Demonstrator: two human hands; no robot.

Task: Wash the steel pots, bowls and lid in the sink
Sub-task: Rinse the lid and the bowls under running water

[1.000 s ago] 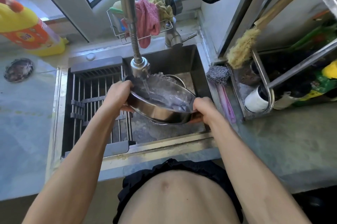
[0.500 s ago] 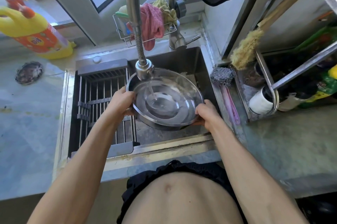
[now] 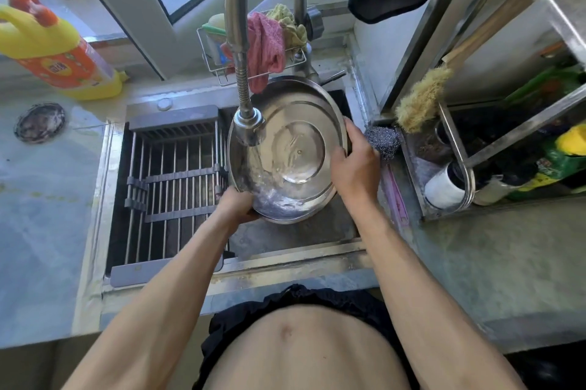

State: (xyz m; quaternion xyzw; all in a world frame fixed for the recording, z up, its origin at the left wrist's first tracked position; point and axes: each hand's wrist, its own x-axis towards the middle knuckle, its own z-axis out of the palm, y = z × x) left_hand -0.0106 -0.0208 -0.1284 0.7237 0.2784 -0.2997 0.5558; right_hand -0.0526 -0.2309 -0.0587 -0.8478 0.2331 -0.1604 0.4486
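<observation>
A wide steel bowl point(image 3: 295, 123) is held tilted over the sink point(image 3: 295, 240), its inside facing me. Water runs from the faucet head point(image 3: 249, 127) onto the bowl's lower left side and pools near the rim. My left hand point(image 3: 236, 204) grips the bowl's near lower rim from below. My right hand point(image 3: 356, 162) holds the right rim, fingers curled over the edge. What else lies in the sink under the bowl is hidden.
A drying rack point(image 3: 171, 180) fills the sink's left half. A steel wool pad point(image 3: 382, 140) and brush point(image 3: 421, 97) sit right of the sink by a cluttered shelf. A yellow detergent bottle point(image 3: 54, 53) stands at back left. Cloths hang in a wire caddy point(image 3: 264, 43) behind the faucet.
The bowl has tipped up so its far rim is raised and its inside faces me. My right hand slid up the right rim; my left moved under the near edge.
</observation>
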